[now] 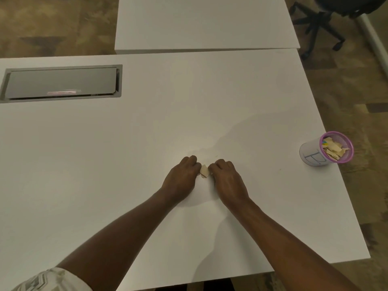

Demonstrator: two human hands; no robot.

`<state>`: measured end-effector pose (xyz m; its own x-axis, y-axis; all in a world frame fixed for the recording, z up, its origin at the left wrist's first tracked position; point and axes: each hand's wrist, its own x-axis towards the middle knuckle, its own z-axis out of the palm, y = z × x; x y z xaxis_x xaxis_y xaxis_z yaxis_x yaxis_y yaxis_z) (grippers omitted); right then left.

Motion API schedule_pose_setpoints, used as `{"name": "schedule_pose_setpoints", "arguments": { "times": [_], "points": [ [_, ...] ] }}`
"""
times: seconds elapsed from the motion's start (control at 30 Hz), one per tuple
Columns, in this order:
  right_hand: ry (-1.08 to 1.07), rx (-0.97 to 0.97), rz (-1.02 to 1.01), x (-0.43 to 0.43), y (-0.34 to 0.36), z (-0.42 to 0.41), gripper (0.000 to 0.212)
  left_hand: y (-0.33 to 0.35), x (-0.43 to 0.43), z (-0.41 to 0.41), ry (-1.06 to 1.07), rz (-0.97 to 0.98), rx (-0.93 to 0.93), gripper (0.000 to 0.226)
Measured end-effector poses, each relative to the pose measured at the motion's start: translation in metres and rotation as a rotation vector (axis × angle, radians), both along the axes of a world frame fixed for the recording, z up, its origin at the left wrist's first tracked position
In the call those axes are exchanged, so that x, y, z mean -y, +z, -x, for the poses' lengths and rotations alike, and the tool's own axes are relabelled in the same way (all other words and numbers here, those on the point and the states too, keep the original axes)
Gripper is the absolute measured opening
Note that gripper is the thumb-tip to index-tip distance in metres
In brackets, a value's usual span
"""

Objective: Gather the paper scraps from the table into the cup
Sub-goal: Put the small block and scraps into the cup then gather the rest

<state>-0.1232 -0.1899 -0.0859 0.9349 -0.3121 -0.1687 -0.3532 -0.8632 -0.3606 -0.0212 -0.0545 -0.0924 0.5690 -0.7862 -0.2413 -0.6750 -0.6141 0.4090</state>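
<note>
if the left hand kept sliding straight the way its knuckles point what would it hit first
Most likely the paper scraps pinched between it and the right hand; the left hand seems already to touch them.

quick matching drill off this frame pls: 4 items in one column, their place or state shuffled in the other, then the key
1. cup
2. paper scraps
3. grey hatch
4. office chair

A. pinched between the left hand and right hand, mid-table
B. on the floor, far right
C. set flush in the table, far left
D. near the table's right edge, already holding scraps

Pairs: 1-D, 2-A, 3-C, 4-B
</note>
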Motion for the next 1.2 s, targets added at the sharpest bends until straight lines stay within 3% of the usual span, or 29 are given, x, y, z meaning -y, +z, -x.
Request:
{"name": "schedule_pose_setpoints", "arguments": {
  "times": [0.13,0.43,0.67,1.0,1.2],
  "points": [
    [-0.091,0.088,-0.113,0.005,-0.002,-0.003,0.019,0.002,0.001,-0.001,0.036,0.045,-0.01,0.015],
    [-0.603,0.195,-0.613,0.019,0.003,0.003,0.021,0.014,0.008,0.002,0.344,0.225,-0.165,0.019],
    [-0.769,0.259,-0.83,0.038,0.019,0.017,0.016,0.028,0.023,0.015,0.411,0.294,-0.199,0.014],
    [-0.814,0.507,-0.539,0.147,0.068,0.068,0.018,0.068,0.143,0.052,0.293,0.414,-0.249,0.009],
    [-0.936,0.528,-0.302,0.224,0.09,0.105,0.015,0.091,0.24,0.084,0.121,0.487,-0.215,0.009]
  ]
}}
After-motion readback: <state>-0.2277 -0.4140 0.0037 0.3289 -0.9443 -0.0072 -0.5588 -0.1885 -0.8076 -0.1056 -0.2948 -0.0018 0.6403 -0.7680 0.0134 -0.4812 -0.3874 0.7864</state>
